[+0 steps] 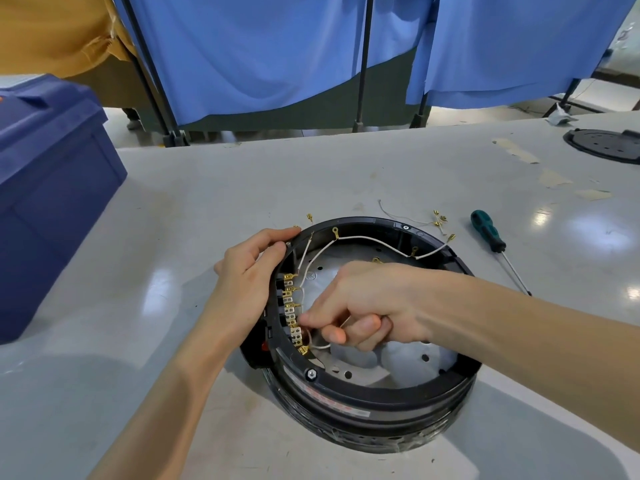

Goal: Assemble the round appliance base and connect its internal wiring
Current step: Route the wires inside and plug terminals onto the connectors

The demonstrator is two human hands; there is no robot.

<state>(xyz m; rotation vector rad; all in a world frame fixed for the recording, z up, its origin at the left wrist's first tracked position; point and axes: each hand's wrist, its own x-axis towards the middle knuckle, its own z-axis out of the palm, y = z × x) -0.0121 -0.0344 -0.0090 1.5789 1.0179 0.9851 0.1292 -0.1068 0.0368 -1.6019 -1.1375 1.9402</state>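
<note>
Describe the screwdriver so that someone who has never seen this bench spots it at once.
Start at the round black appliance base in the middle of the grey table, then look past its right rim. The screwdriver lies flat there, thin shaft pointing toward the near edge. Unlike the loose wires with brass terminals to its left, it has a teal and black handle.

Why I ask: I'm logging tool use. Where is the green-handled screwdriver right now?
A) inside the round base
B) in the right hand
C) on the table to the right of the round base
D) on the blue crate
C: the green-handled screwdriver lies on the table right of the round base, untouched; the right hand pinches a white wire, the left hand grips the base's rim.
</note>
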